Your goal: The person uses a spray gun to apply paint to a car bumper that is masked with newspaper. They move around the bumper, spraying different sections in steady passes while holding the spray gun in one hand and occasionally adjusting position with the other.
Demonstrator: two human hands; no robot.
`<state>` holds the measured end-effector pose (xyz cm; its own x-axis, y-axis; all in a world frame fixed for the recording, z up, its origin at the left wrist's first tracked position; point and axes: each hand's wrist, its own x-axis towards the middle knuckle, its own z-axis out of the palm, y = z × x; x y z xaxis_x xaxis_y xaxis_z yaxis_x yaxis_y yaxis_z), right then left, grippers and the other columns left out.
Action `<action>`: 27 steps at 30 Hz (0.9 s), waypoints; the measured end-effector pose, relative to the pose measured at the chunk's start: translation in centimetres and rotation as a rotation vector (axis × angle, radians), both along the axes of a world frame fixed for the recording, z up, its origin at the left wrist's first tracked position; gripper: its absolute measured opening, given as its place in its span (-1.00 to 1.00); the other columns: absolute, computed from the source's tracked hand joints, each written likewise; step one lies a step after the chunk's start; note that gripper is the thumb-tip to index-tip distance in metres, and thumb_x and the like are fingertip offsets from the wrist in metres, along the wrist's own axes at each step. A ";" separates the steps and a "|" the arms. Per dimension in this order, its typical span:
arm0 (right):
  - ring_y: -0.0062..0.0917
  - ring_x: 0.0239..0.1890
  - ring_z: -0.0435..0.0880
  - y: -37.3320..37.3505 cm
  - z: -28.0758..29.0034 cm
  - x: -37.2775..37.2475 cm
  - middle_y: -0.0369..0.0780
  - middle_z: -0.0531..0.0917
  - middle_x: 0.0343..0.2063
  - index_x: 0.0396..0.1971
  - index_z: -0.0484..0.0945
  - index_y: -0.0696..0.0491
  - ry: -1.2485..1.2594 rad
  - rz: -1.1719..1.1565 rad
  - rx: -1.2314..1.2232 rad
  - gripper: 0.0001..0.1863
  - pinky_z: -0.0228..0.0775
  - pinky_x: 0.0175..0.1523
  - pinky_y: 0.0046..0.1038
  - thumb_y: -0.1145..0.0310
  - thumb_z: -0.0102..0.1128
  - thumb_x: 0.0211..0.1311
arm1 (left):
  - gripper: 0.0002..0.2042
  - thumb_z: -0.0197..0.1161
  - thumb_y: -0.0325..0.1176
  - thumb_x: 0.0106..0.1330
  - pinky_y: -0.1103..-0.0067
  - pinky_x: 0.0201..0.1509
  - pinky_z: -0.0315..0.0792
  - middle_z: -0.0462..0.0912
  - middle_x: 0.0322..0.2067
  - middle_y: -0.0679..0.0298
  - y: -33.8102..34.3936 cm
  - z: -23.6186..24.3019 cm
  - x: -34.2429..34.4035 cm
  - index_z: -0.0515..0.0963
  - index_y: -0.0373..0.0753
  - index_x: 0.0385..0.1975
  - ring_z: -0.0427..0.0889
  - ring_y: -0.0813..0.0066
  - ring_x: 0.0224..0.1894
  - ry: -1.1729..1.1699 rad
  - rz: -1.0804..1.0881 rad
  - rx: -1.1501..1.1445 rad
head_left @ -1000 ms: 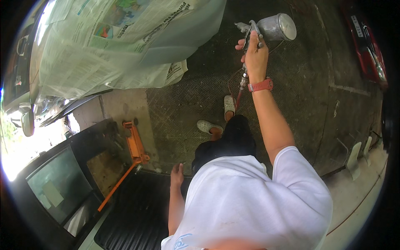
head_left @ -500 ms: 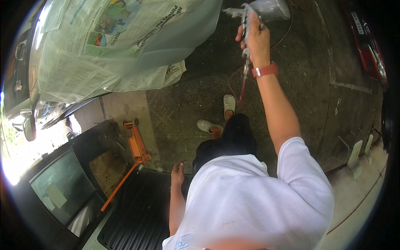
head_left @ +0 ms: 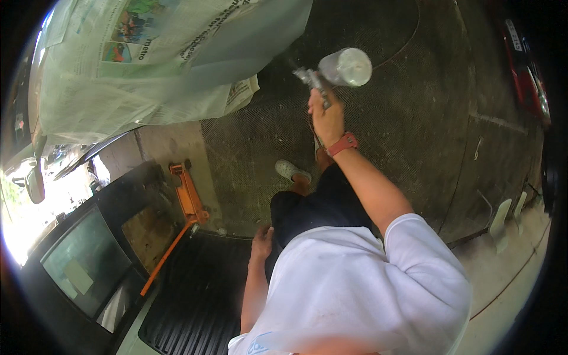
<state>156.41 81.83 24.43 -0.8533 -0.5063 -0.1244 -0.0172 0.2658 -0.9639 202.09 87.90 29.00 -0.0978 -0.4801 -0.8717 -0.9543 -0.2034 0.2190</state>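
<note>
A metal spray gun (head_left: 315, 83) with a silver cup (head_left: 346, 67) is gripped in my right hand (head_left: 326, 115), a red watch on that wrist. It is held out over the floor, beside the lower edge of newspaper and translucent sheeting (head_left: 177, 83) that covers a vehicle at upper left. A thin hose runs down from the gun's handle. My left hand (head_left: 262, 241) hangs low against my dark shorts, its fingers loosely bent and apart, holding nothing that I can see.
An orange floor jack (head_left: 188, 195) stands left of my feet, near a dark door panel with glass (head_left: 83, 257) and a black ribbed mat (head_left: 189, 296). A red vehicle (head_left: 523, 77) is at upper right. Pale metal pieces (head_left: 502, 219) sit along the right wall's base.
My right hand with the spray gun has swung down and left, toward the covering's edge. My left hand has shifted slightly up and right, closer to my shorts.
</note>
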 end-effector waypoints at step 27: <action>-0.52 -0.46 0.79 -4.6 -19.4 4.2 -0.18 0.78 -0.40 -0.01 0.66 0.21 -0.360 -0.191 -0.359 -0.06 0.47 -0.54 -0.56 -0.42 -0.44 0.71 | -0.06 0.14 0.44 0.49 -0.14 0.71 0.10 -0.06 0.73 -0.02 8.8 -27.4 5.8 0.13 0.01 0.72 -0.06 -0.08 0.76 -0.085 -0.617 0.097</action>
